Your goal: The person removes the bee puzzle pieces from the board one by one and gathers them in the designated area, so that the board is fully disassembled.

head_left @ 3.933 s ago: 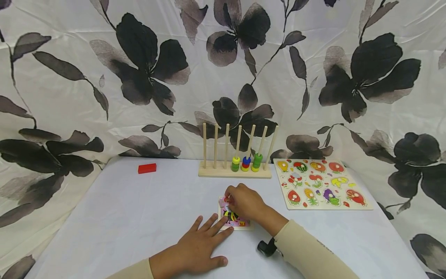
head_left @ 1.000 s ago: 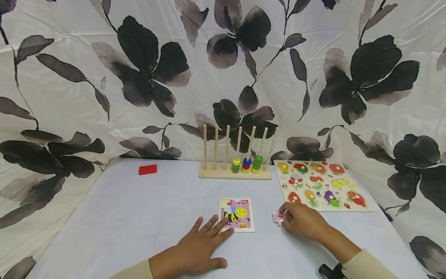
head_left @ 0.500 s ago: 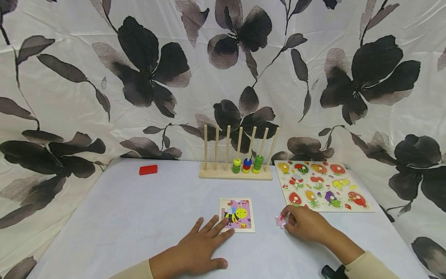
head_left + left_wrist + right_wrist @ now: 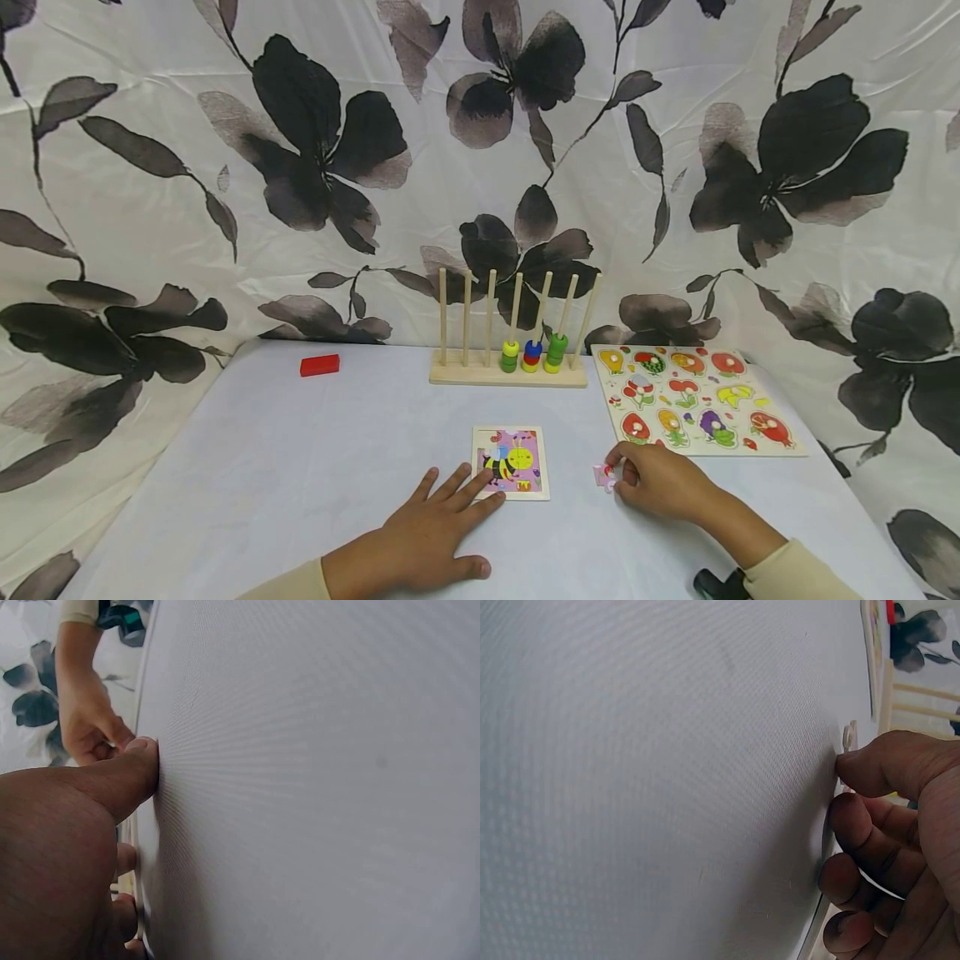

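Note:
My left hand (image 4: 438, 529) lies flat on the white table with its fingers spread. Its fingertips rest on the lower left of a small bee jigsaw puzzle (image 4: 519, 457) in a pale wooden frame. To the right of that, my right hand (image 4: 667, 482) pinches a pink puzzle piece (image 4: 603, 477) with a red print, low at the tabletop. In the right wrist view the thumb and fingers are curled, and the edge of the puzzle piece (image 4: 850, 736) shows past the thumb. The left wrist view has the thumb of the left hand (image 4: 67, 840) against the white surface.
A wooden peg stand (image 4: 507, 377) with coloured beads on some pegs stands at the back. The fruit puzzle board (image 4: 705, 402) lies at the back right, just beyond my right hand. A red block (image 4: 319, 365) is at the back left. Floral cloth (image 4: 315, 150) hangs behind.
My right hand was on the upper left of the bee puzzle; it has since moved right with the pink piece, then slightly further right. The left hand has stayed in place.

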Demonstrator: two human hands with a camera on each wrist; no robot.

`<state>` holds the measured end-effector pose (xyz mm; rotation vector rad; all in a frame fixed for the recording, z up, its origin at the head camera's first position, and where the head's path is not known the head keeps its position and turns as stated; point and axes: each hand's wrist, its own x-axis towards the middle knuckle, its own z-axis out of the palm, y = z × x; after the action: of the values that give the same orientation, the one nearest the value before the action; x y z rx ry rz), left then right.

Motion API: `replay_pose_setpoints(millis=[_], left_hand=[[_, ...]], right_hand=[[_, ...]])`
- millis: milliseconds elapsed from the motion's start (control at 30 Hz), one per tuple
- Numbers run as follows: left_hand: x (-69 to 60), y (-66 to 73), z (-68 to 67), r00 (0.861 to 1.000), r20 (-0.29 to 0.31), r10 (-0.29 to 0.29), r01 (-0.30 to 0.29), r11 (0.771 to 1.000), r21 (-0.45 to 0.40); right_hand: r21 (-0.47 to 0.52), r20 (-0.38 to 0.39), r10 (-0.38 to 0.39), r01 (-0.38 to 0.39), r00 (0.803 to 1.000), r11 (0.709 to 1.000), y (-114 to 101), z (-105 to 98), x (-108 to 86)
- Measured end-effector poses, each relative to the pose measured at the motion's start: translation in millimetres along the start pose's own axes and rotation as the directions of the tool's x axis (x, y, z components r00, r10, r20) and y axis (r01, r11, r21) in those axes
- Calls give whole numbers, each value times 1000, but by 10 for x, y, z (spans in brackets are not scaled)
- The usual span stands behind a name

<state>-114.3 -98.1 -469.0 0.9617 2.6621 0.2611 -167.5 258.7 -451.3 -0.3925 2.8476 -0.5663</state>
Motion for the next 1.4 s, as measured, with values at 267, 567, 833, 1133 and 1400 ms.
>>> replay_pose_setpoints(millis=[267, 567, 833, 1133, 1400], left_hand=[[-1, 2, -6, 1000, 7, 0, 0, 1000, -1], [2, -2, -16, 1000, 6, -1, 1, 1000, -5], [9, 4, -39, 1000, 12, -12, 12, 1000, -3], [18, -3, -22, 1000, 14, -14, 14, 1000, 9], [14, -9, -42, 1000, 25, -15, 15, 1000, 0]], right_hand=[[-5, 4, 8, -8, 1000, 1000, -3, -15, 1], [-16, -26, -30, 30, 999, 999, -105, -78, 49], [-15, -51, -60, 59, 997, 998, -324, -45, 235], [-43, -69, -138, 135, 988, 990, -538, 60, 404], [-44, -50, -208, 206, 977, 978, -670, 144, 541]])
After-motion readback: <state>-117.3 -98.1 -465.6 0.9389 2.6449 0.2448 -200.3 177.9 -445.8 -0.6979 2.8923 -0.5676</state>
